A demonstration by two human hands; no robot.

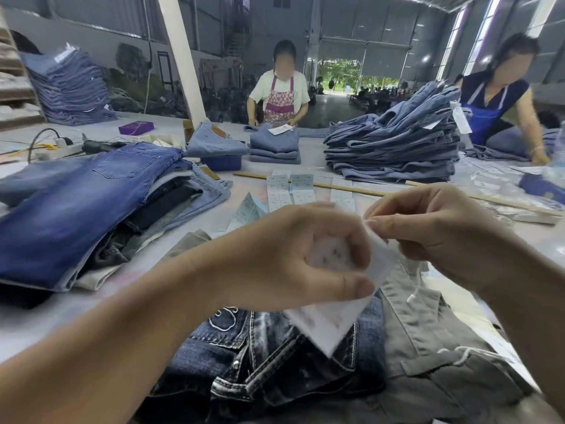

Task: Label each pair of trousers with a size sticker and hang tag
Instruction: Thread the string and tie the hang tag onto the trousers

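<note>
Fingers (360, 286) of left hand (284, 261) and right hand (428, 231) pinch white label sheet (327, 322), long axis toward dark jeans (275, 356).

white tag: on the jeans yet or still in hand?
In hand. Left hand grips the white tag; right hand pinches its top, above the dark jeans.

At the bottom centre of the frame, a pair of jeans (275, 356) lies on the worktop (46, 325), with a second pair of trousers (428, 347) at its right. A pile of jeans (91, 203) sits at mid-left. Sticker sheets (290, 188) lie in the centre, a tall stack (394, 142) behind them to the right.
</note>
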